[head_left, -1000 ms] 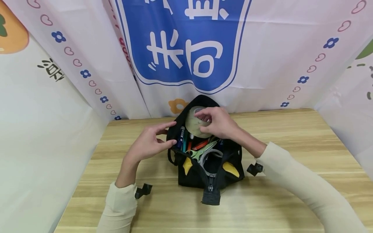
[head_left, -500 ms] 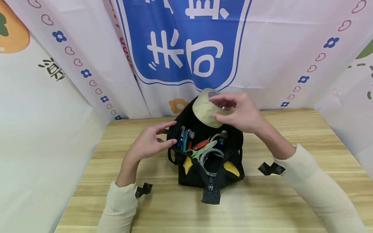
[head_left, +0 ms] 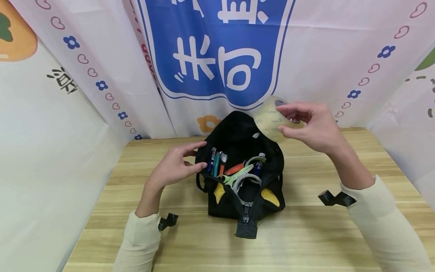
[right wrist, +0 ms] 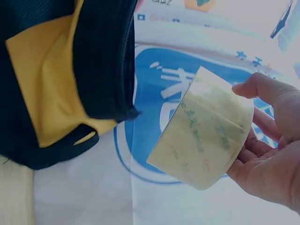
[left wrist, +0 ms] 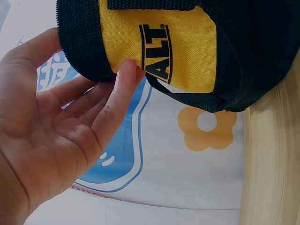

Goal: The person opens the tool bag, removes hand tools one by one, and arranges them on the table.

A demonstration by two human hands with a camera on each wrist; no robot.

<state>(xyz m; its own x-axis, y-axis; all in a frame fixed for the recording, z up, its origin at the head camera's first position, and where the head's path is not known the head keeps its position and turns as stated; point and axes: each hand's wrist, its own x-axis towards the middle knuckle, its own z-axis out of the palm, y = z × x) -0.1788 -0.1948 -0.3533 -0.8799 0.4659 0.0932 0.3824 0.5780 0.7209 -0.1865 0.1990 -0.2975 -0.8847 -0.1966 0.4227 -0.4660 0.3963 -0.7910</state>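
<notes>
A black and yellow tool bag stands unzipped on the table. My left hand holds its left rim. In the left wrist view, one finger of that hand rests on the yellow side panel, and the thumb reaches behind the zipper edge. To the right of the bag's back, my right hand grips a wide roll of clear packing tape in the air. The right wrist view shows the roll with faint print, fingers at its far edge.
Inside the bag are green-handled scissors, a grey ring-shaped coil, an orange-red tool, several pens and a dark blue bottle-like item. The wooden table meets a printed cloth behind the bag.
My right hand has lifted the roll of tape out of the bag and carried it up and right, past the bag's back rim. The left hand has stayed at the left rim.
</notes>
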